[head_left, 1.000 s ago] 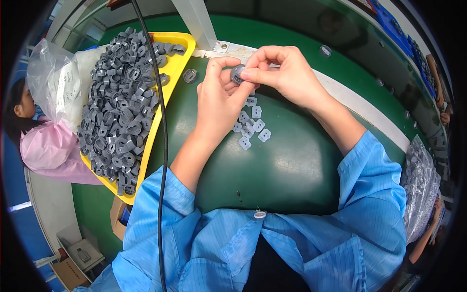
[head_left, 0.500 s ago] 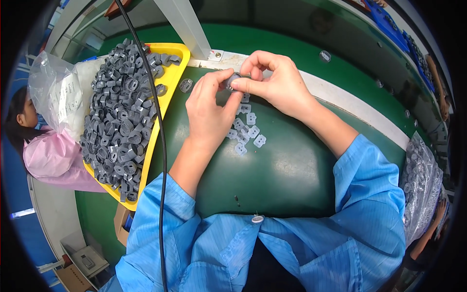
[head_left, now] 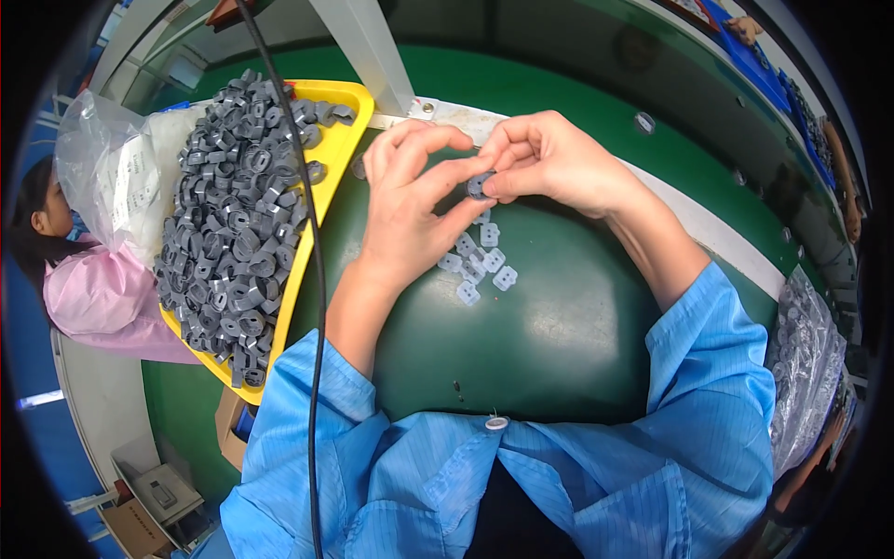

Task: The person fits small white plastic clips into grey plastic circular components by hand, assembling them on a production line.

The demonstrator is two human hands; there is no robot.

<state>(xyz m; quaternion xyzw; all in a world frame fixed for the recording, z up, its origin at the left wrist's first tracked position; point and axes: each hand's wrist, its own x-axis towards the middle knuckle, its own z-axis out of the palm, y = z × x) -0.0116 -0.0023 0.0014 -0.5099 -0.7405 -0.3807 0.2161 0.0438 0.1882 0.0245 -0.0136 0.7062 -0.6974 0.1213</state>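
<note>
As both hands meet, left hand (head_left: pixel 405 210) and right hand (head_left: pixel 549 163) pinch one small grey part (head_left: pixel 478 184), grips clamped, above loose pale pieces (head_left: pixel 480 261) on the worktop (head_left: pixel 559 326).

We worked at a dark green table (head_left: pixel 559 345). On it lay a yellow tray (head_left: pixel 321 200) heaped with grey parts (head_left: pixel 233 224) at our left, and a small cluster of pale flat pieces (head_left: pixel 480 265) near the middle, perhaps plastic, though the view blurred them.
</note>
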